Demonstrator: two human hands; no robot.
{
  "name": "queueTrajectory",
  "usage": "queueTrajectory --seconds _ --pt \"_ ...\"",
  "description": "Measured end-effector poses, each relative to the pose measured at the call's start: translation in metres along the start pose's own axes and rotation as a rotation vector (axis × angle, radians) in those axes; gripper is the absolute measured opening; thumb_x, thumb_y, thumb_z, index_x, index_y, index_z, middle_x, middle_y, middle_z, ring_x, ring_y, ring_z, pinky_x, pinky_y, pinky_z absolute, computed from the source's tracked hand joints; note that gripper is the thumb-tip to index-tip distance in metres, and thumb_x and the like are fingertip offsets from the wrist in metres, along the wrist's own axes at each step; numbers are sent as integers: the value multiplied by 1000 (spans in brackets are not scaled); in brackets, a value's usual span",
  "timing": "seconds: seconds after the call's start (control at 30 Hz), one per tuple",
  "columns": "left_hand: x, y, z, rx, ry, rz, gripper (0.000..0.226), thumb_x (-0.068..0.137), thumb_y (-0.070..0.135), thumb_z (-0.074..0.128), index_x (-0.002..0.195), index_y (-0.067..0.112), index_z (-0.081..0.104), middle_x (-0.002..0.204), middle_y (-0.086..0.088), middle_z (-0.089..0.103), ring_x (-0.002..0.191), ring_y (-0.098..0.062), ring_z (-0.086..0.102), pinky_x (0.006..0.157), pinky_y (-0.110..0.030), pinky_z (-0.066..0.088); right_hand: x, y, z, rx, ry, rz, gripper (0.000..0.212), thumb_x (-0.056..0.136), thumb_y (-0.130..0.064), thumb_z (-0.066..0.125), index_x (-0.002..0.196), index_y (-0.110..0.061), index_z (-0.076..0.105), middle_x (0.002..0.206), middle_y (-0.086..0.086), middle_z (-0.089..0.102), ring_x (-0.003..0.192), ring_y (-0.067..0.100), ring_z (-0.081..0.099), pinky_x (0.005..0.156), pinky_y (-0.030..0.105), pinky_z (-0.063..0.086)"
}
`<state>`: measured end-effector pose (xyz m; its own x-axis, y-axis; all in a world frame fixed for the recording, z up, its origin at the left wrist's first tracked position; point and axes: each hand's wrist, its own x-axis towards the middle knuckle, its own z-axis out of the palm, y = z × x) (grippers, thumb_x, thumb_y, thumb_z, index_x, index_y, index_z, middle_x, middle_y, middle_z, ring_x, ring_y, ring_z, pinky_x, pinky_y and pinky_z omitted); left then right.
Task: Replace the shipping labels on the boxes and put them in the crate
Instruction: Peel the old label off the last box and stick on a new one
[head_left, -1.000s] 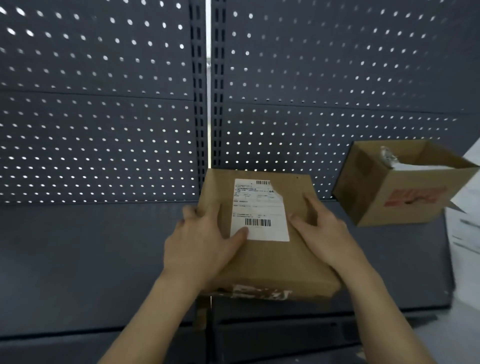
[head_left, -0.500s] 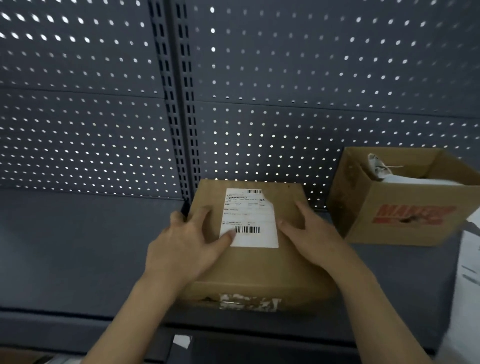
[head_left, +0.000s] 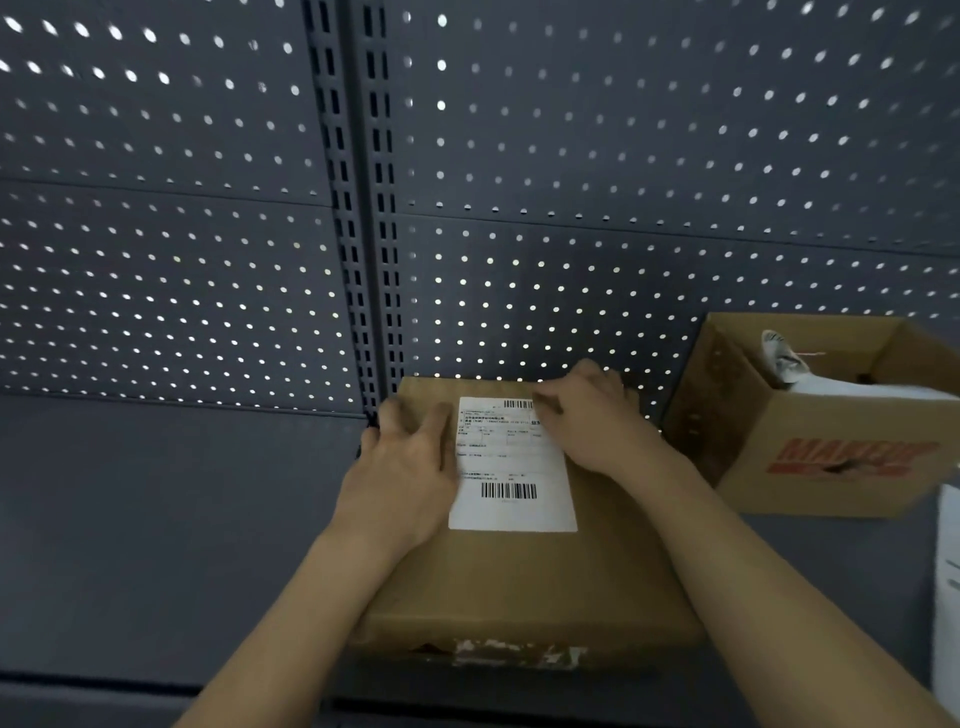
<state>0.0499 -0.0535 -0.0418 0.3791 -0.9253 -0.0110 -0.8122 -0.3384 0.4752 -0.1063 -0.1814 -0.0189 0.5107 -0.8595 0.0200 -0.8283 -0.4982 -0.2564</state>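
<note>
1. Brown cardboard forms the closed cardboard box (head_left: 519, 587), which lies flat on the dark grey shelf (head_left: 156, 519). Its far edge is close against the perforated back panel (head_left: 649, 156) and its near edge is at the shelf's front lip. Torn tape remnants show along its near side face
2. A white shipping label (head_left: 511, 467) sits on the box top, in the far half. It has 1 large barcode near its bottom and 1 smaller barcode at its top edge
3. The left hand (head_left: 410, 467) rests on the box top just left of the label, with its fingers spread, loosely bent and grasping nothing. Its thumb side touches the label's left edge, and its fingertips reach toward the box's far left corner
4. The right hand (head_left: 592, 421) is at the label's top right corner, fingers curled, with the thumb and forefinger pinching that corner. The hand is blurred, so how far the corner is lifted cannot be told
5. To the right, apart from the box, an open carton (head_left: 831, 441) with red print on its front stands on the same shelf, turned slightly. White paper and a crumpled white item lie inside it
6. A slotted upright (head_left: 363, 208) divides the back panel and comes down just behind the box's far left corner
7. A white sheet (head_left: 948, 571) shows at the right edge of the view, partly cut off
</note>
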Motion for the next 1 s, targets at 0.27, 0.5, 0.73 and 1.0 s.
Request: queueTrajectory --seconds 0.27,0.5,0.73,1.0 --pt "7 4 6 15 81 -19 40 101 35 36 141 31 36 144 -15 25 123 -42 38 92 -52 45 3 0 19 -43 215 -112 28 95 -23 50 112 -24 73 102 3 57 96 24 53 86 42 49" --pt "4 -2 10 14 114 -10 35 101 37 32 135 30 38 147 -14 24 123 -40 39 91 -53 46 9 1 23 -43 237 -112 19 95 -22 51 100 -15 68 102 3 56 94 26 53 85 46 49" --pt "3 -2 10 -1 122 -6 34 99 34 34 132 28 39 146 -15 25 122 -39 39 90 -52 47 15 2 26 -16 212 -101 13 92 -13 52 95 -17 64 101 0 53 96 24 53 85 47 49" --pt "3 -1 10 14 127 -11 38 100 31 35 137 27 37 148 -15 23 124 -39 38 87 -50 45 7 4 22 159 268 -167 10 95 -13 54 101 -20 59 93 -3 66 91 19 61 82 45 52"
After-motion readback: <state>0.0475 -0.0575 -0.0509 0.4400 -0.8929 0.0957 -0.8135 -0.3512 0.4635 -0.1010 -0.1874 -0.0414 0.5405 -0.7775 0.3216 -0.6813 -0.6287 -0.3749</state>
